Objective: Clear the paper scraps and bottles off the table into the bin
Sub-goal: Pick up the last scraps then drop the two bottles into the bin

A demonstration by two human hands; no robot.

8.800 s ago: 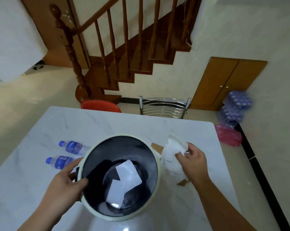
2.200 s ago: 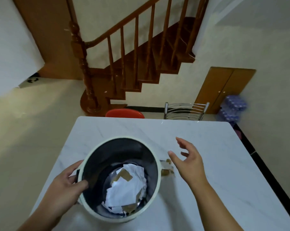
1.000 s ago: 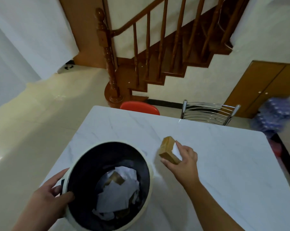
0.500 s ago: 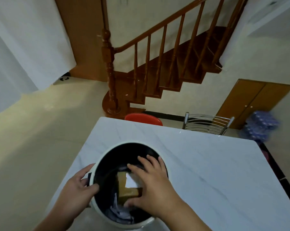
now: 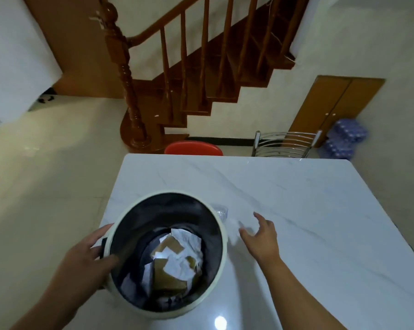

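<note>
Gripping the bin (image 5: 221, 228) rim at lower left, the left hand (image 5: 82, 265) clamps; the right hand (image 5: 263, 239) hovers spread over bare table (image 5: 296, 198).

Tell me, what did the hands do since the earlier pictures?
The right hand dropped the brown scrap into the bin, came out and now hovers open over the table. The left hand stayed gripping the bin's rim.
</note>
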